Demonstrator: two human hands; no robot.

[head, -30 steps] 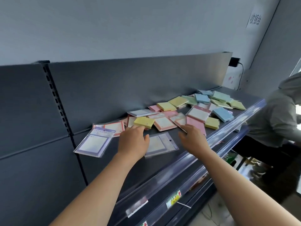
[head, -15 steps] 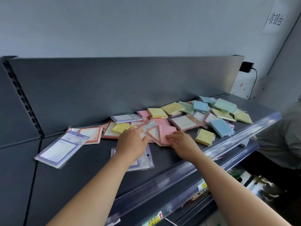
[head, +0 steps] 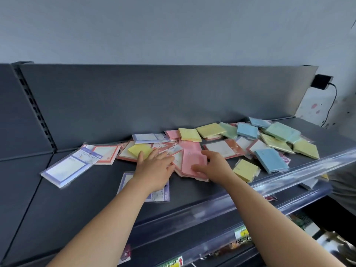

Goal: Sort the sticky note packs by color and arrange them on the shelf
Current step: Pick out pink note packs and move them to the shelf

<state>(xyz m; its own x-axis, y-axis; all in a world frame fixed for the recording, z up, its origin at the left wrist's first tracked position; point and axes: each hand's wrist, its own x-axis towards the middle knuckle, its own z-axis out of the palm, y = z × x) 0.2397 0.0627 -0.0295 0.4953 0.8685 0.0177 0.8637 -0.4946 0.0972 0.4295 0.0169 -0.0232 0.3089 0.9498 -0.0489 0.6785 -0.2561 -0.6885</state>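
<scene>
My right hand (head: 213,167) grips a pink pack (head: 193,158) near the middle of the shelf (head: 77,199), thumb laid across its top face and fingers curled over its right side. The pack lies on a small heap of other packs; I cannot tell whether it is lifted clear of them. My left hand (head: 154,170) lies just beside it, fingers straight and spread, resting on a red-bordered pack (head: 169,149), with my fingertips touching the near corner of a yellow pack (head: 139,150).

Toward the left end of the shelf lies a purple-bordered pack (head: 65,168), tilted, and a second purple pack (head: 161,193) sits partly under my left wrist. To the right of my hands, a yellow square pack (head: 245,169) and a blue pack (head: 269,159) lie close to the clear front rail (head: 289,180). More packs in yellow, green, blue and pink are scattered unsorted along the back edge toward the right end, many overlapping.
</scene>
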